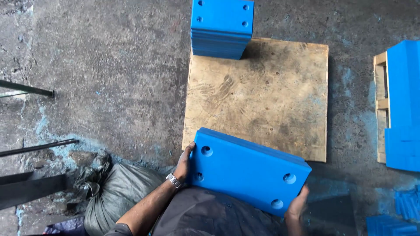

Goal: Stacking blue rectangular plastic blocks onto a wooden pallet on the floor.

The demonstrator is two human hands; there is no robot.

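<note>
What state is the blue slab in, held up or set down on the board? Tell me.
Held up: the left hand and right hand grip the blue slab by its ends, tilted above the plywood board.

Silver metal wristwatch [173,180] on left wrist; bare forearms; dark grey garment [205,216].

Held slab [247,172] before board [262,100], stack [222,28] behind.

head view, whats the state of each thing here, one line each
blue plate: lifted, tilted, held at both short ends
left hand: gripping the plate's left end
right hand: gripping the plate's right end
stack of blue plates: piled flat at the board's far corner
plywood board: flat on the floor, mostly bare
grey sack: slumped, crumpled
</note>
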